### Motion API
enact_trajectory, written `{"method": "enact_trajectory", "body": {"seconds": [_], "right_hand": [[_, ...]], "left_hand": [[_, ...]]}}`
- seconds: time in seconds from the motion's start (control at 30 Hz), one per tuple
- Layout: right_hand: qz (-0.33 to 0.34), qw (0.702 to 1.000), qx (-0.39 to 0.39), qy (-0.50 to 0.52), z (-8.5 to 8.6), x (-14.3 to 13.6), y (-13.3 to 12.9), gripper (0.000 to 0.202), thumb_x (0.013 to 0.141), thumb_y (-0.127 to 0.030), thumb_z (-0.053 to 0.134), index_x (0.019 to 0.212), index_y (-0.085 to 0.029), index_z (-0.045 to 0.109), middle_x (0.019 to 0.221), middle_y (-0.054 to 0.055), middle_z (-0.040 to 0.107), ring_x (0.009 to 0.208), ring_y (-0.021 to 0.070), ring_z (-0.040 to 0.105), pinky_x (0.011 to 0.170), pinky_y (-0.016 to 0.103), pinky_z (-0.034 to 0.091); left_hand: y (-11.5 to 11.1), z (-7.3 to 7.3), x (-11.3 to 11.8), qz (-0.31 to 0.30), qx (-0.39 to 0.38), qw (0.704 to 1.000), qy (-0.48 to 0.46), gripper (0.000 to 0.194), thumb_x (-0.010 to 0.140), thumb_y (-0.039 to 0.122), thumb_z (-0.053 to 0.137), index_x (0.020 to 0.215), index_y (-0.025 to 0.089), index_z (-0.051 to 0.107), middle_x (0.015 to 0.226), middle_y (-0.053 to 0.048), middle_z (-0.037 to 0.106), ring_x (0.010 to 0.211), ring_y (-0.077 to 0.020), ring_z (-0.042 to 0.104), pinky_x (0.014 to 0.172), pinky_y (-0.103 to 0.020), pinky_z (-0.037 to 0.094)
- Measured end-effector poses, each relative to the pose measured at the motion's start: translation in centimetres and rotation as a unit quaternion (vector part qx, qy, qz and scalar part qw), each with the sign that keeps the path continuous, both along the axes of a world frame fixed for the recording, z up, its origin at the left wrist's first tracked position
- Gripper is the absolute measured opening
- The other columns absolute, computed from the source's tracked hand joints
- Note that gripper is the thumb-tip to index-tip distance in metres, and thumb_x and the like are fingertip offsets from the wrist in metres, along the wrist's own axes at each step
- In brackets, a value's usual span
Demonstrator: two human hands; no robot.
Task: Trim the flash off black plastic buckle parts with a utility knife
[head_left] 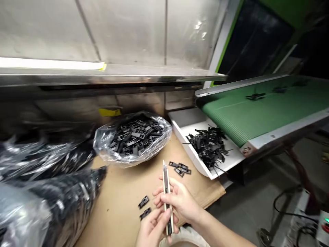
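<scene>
Utility knife (166, 181), one: held in both your hands, pointed tip projecting forward beyond the grip. Your right hand (183, 200) closes around its middle; your left hand (155, 226) pinches it nearer you.

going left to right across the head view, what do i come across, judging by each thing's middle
Filled plastic bags → open clear bag → slim held tool → white tray → green conveyor belt.

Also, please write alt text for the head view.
Left hand and right hand hold a slim pointed tool above a brown worktop. Nearby are loose black parts, a plastic bag of similar parts and a green conveyor.
</scene>
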State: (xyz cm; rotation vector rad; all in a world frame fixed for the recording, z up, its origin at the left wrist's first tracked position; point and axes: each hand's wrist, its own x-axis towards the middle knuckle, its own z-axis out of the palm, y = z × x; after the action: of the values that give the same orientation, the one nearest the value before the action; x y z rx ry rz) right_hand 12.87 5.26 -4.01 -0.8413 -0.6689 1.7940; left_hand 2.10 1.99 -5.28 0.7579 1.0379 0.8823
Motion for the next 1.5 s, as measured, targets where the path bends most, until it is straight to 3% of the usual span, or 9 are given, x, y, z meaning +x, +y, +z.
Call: {"method": "enact_trajectory", "body": {"seconds": [0.23,0.53,0.8,0.97,1.1,1.17,1.27,1.37,1.5], "right_hand": [[0.017,1.0,0.003,-0.024,-0.1,-0.2,0.3,0.048,0.066,-0.029,0.071,0.106,-0.014,0.048,0.082,0.004,0.064,0.064,0.0107,0.062,0.057,0.022,0.05],[-0.008,0.999,0.012,-0.034,-0.8,1.3,0.7,0.047,0.066,-0.036,0.07,0.103,-0.015,0.049,0.077,0.003,0.063,0.059,0.0113,0.061,0.055,0.023,0.049],[-0.018,0.993,-0.003,-0.121,-2.2,5.3,0.6,0.036,0.073,-0.045,0.059,0.094,-0.017,0.05,0.061,-0.003,0.057,0.039,0.0044,0.047,0.035,0.014,0.033],[0.053,0.981,0.017,-0.188,-3.2,4.5,-0.7,0.034,0.077,-0.044,0.054,0.096,-0.015,0.052,0.063,0.0,0.061,0.039,0.0093,0.053,0.035,0.019,0.038],[0.047,0.933,0.128,-0.334,-1.4,4.9,-1.8,0.029,0.082,-0.032,0.053,0.107,-0.018,0.057,0.079,0.005,0.062,0.072,0.0156,0.059,0.064,0.028,0.047],[0.055,0.864,0.22,-0.449,-0.1,5.2,-2.4,0.029,0.086,-0.029,0.047,0.111,-0.019,0.058,0.087,0.007,0.062,0.085,0.0195,0.056,0.074,0.033,0.044],[0.055,0.779,0.307,-0.544,1.5,5.4,-3.3,0.03,0.089,-0.025,0.04,0.111,-0.018,0.058,0.079,0.008,0.059,0.076,0.0199,0.055,0.067,0.033,0.044],[0.042,0.747,0.345,-0.567,2.4,5.3,-3.9,0.027,0.088,-0.021,0.04,0.105,-0.015,0.06,0.073,0.007,0.057,0.068,0.0182,0.053,0.061,0.03,0.043],[0.042,0.728,0.369,-0.577,2.7,5.3,-4.4,0.027,0.088,-0.021,0.039,0.103,-0.015,0.06,0.07,0.006,0.054,0.064,0.0165,0.051,0.058,0.028,0.042]], "left_hand": [[-0.2,-0.2,0.1,0.011,0.01,1.0,0.008,0.035,0.066,0.044,0.066,0.074,0.01,0.064,0.057,-0.004,0.06,0.043,-0.0105,0.052,0.036,-0.018,0.04],[0.7,-1.3,0.8,-0.101,0.097,0.976,0.167,0.046,0.076,0.052,0.046,0.085,0.011,0.065,0.072,-0.009,0.066,0.056,-0.0176,0.06,0.048,-0.027,0.049],[1.0,-5.5,-6.6,-0.01,0.171,0.877,0.449,0.018,0.067,0.037,0.059,0.074,0.023,0.069,0.075,-0.006,0.062,0.08,-0.0256,0.051,0.078,-0.04,0.041],[1.5,-7.1,-5.4,-0.016,0.212,0.851,0.481,0.017,0.068,0.023,0.057,0.081,0.023,0.068,0.08,-0.007,0.059,0.085,-0.0267,0.048,0.084,-0.046,0.035],[1.7,-5.1,-4.1,0.0,0.212,0.874,0.437,0.016,0.069,0.025,0.057,0.081,0.02,0.067,0.09,-0.009,0.061,0.094,-0.0283,0.051,0.087,-0.047,0.037],[1.5,-3.3,-3.7,-0.004,0.206,0.895,0.397,0.022,0.072,0.03,0.056,0.089,0.019,0.066,0.092,-0.008,0.064,0.091,-0.0251,0.057,0.083,-0.04,0.045],[0.8,-0.7,-3.0,0.005,0.169,0.938,0.302,0.035,0.075,0.033,0.055,0.104,0.016,0.061,0.087,-0.006,0.068,0.075,-0.0202,0.065,0.071,-0.031,0.053],[0.3,1.6,-2.3,0.054,0.12,0.969,0.211,0.034,0.066,0.03,0.065,0.098,0.018,0.066,0.086,-0.005,0.07,0.072,-0.0192,0.066,0.071,-0.028,0.053],[-0.1,3.3,-1.8,0.099,0.174,0.948,0.248,0.017,0.063,0.026,0.07,0.079,0.024,0.072,0.087,-0.002,0.07,0.081,-0.0186,0.064,0.079,-0.025,0.05]]}}
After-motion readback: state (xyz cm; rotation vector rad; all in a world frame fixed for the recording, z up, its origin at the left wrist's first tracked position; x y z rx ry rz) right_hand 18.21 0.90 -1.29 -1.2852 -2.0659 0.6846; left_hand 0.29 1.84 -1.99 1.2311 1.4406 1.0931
